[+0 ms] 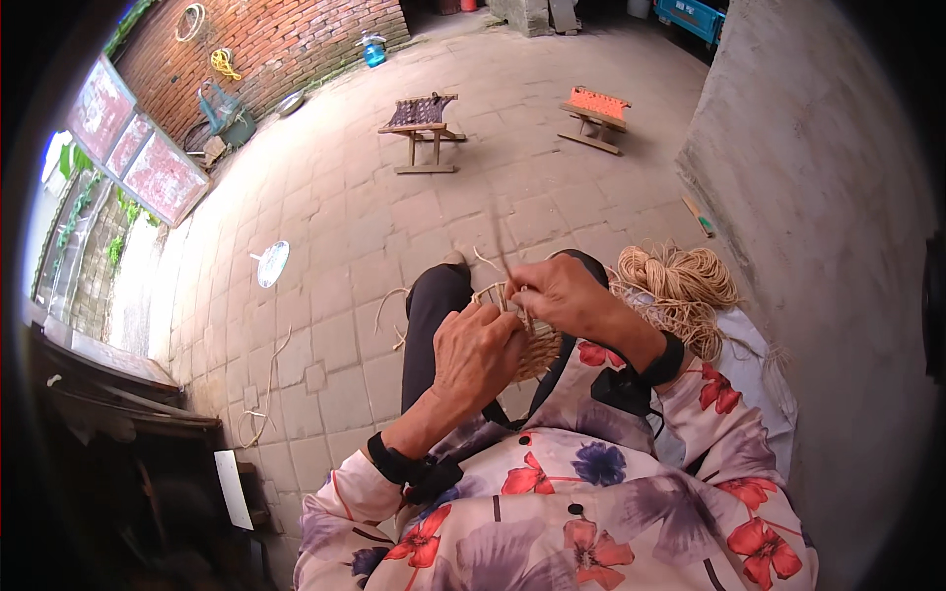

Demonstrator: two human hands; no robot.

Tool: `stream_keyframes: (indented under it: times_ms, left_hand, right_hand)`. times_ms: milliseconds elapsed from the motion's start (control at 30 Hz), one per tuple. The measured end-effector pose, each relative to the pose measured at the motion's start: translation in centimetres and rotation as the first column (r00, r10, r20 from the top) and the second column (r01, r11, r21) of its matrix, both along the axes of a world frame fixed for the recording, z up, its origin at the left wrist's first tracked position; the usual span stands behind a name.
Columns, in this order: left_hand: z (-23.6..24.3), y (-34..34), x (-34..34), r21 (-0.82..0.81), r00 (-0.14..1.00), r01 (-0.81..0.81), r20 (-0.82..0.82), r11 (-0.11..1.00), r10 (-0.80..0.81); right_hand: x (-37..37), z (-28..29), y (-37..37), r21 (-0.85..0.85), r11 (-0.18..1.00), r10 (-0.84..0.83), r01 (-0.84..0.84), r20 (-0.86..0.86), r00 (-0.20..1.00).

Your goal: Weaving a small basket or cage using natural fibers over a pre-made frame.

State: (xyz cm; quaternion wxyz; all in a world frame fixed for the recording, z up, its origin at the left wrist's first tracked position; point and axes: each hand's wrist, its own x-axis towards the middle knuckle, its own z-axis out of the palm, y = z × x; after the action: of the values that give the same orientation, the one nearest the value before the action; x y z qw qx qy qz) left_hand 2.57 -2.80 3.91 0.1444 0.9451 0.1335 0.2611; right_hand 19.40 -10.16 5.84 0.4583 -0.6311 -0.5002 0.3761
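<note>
A small piece of tan cord weaving (539,355) sits over my lap, between my knees, with loose cord ends sticking out at its far side. My left hand (478,350) is closed around its left edge. Just to the right and slightly farther, my right hand (560,295) pinches at the top of the weaving. A thin brownish length (500,246) rises from the right fingers, smeared by motion; whether it is cord or a slim tool I cannot tell. Both hands partly hide the weaving.
A heap of tan cord (680,286) lies by my right knee on a white sack (754,364), close to a grey wall (818,197). Two folding stools (419,123) stand ahead on the paving. A round fan (272,264) and a loose cord (268,394) lie left.
</note>
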Motion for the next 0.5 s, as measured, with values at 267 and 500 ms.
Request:
stream_keyframes:
  times_ms: [267,500]
  left_hand:
    - [-0.1,-0.2,-0.4,-0.060,0.997,0.053,0.061,0.997,-0.049]
    - [0.2,-0.2,-0.5,-0.074,0.998,0.069,0.006,0.995,-0.069]
  right_hand:
    - [-2.8,-1.3,-0.8,0.062,0.998,-0.056,0.019,0.681,0.730]
    - [-3.3,-2.6,-2.7,0.187,0.968,-0.244,0.164,0.577,0.780]
